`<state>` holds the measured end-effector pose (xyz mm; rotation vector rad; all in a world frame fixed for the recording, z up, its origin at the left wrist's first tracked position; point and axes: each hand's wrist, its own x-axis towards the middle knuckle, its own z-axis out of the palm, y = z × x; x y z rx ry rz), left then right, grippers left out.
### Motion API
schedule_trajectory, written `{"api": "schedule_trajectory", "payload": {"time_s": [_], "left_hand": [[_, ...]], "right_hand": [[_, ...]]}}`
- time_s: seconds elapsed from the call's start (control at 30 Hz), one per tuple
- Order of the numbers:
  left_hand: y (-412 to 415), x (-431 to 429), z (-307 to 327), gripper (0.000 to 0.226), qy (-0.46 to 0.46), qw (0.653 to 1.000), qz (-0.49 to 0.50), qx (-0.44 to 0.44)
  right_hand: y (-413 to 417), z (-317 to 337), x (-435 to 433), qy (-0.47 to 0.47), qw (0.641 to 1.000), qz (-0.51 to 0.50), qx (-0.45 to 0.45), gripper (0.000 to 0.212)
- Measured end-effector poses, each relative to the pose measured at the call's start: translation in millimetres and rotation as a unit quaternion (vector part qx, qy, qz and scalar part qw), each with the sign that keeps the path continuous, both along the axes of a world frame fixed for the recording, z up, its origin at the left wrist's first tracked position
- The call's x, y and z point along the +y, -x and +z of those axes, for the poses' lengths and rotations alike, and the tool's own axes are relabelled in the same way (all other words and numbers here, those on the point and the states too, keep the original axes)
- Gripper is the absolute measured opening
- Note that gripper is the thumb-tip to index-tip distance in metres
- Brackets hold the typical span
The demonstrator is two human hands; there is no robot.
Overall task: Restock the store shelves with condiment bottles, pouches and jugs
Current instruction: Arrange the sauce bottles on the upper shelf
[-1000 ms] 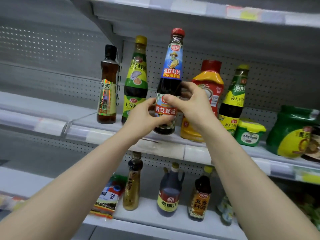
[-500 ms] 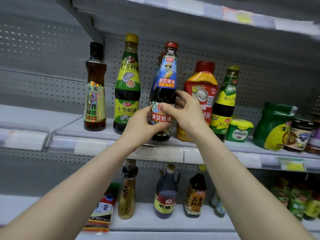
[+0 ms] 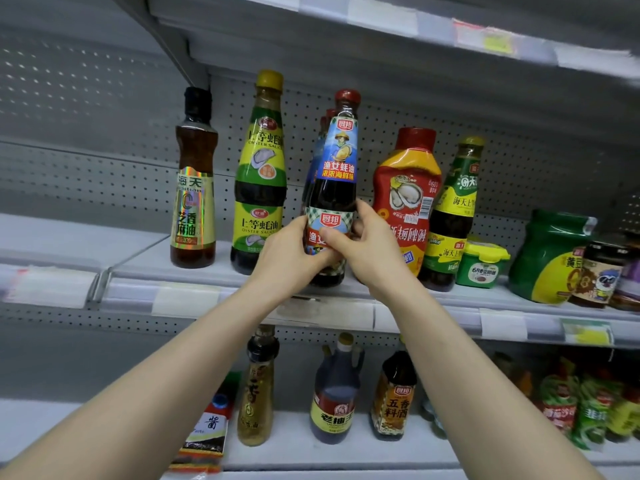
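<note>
both hands, left hand (image 3: 289, 259) and right hand (image 3: 369, 249), grip the oyster sauce bottle (image 3: 332, 192) mid-frame; set it upright on the shelf (image 3: 194, 289), label forward.

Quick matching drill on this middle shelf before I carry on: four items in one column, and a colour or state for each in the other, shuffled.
Column 1
1. sesame oil bottle
2. blue-label bottle
3. red squeeze bottle
4. green tub

Column 2
A. yellow lid
B. gripped by left hand and right hand
C. black cap
D. label print upside down

Pairs: 1-C, 2-B, 3-D, 4-A
</note>
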<state>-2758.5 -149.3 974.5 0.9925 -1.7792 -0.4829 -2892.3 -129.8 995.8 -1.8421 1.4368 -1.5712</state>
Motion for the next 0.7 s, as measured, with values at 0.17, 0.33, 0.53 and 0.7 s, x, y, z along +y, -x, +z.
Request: {"api": "schedule_trajectory", "payload": {"time_s": [0.17,0.33,0.53,0.7], "left_hand": [[0.8,-3.6,2.3,0.048,-0.007,1.0,-0.005,0.001],[1.3,-10.0,1.0,0.048,-0.011,1.0,-0.003,0.003],[6.6,-15.5,-7.9,0.048,-0.023,1.0,0.002,0.003],[4.8,-14.5,-9.7,0.051,-0.012,1.0,-0.004,-0.006]], "right_hand": [[-0.7,0.3,-5.8,0.001,1.0,-0.001,-0.01,0.048],[-3.1,-0.5,-11.7,0.0,1.0,-0.002,-0.016,0.05],[0.0,-8.2,-16.5,-0.009,1.0,0.003,-0.008,0.045],[5.6,-14.4,-14.4,0.005,1.0,0.007,0.009,0.052]]}}
